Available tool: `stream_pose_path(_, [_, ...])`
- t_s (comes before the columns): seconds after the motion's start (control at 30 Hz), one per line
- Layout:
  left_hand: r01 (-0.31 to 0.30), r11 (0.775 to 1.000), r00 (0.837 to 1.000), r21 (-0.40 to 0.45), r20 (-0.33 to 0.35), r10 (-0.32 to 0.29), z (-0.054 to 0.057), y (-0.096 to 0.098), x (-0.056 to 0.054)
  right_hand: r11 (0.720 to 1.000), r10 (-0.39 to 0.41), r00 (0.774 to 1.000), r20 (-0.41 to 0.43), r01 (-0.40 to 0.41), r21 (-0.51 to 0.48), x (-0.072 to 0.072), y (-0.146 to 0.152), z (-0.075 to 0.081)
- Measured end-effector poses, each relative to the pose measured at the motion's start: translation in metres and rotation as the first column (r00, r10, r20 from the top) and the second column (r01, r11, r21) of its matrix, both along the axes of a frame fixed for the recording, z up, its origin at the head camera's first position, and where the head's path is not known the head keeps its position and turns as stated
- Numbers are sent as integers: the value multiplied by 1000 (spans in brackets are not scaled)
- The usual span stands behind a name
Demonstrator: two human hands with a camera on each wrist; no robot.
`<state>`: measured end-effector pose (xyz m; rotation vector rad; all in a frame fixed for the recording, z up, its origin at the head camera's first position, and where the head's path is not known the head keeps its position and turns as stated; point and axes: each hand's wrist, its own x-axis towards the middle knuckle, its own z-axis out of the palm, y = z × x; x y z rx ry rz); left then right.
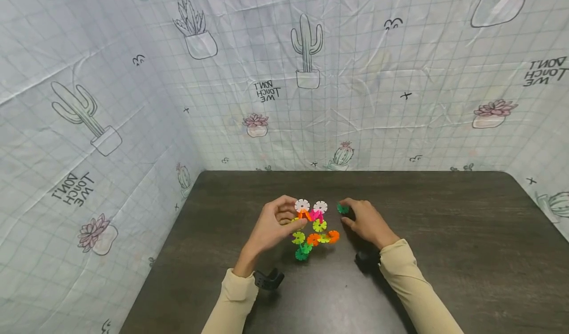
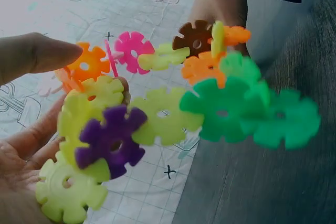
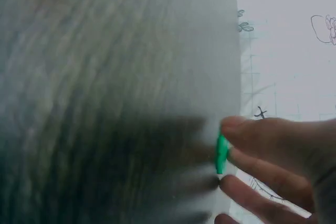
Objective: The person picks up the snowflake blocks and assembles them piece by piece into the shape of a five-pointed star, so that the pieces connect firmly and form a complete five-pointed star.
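Note:
My left hand holds a linked chain of plastic snowflake discs, its thumb and fingers gripping an orange disc. In the left wrist view, the chain also has a purple disc, a brown disc, a pink disc, a large green disc and several yellow ones. Two white discs top the chain in the head view. To the right, apart from the chain, my right hand pinches a single green disc between thumb and fingers, seen edge-on in the right wrist view.
A dark wood-grain table lies under both hands. Pale fabric printed with cacti surrounds its back and sides. Black straps with devices sit at the wrists.

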<state>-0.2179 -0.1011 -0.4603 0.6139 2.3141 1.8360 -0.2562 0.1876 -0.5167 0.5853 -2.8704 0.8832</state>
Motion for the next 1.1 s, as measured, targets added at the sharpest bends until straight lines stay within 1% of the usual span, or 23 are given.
stream_pose_path(0.1, [6, 1000, 1000, -10, -17, -6, 1, 0, -1, 1000, -12, 1000, 3, 12, -15, -1, 1, 2])
stream_pose_path(0.2, [8, 999, 999, -43, -32, -9, 0, 0, -1, 1000, -11, 1000, 1, 11, -29, -2, 3, 1])
stream_pose_path(0.3, [6, 998, 999, -62, -32, -8, 0, -1, -1, 999, -5, 1000, 1, 5, -41, -3, 4, 1])
stream_pose_path(0.37, [16, 998, 999, -54, -31, -18, 0, -2, 0, 999, -15, 1000, -3, 15, -39, -2, 5, 1])
stream_pose_path(0.53, [49, 999, 999, -7, -23, -49, 1, -3, 0, 998, -60, 998, 2, 60, 6, -1, 5, 2])
stream_pose_path(0.73, [52, 999, 998, 18, -20, -51, 0, -4, -1, 994, -108, 994, 29, 107, 30, 3, 6, 4])
stream_pose_path(0.9, [38, 999, 999, 15, -15, -38, 0, -4, -1, 994, -105, 994, 14, 105, 16, 4, 8, 7])
stream_pose_path(1.1, [21, 1000, 999, -3, -33, -21, 0, -3, -1, 996, -77, 996, 46, 79, -42, 1, 11, 8])
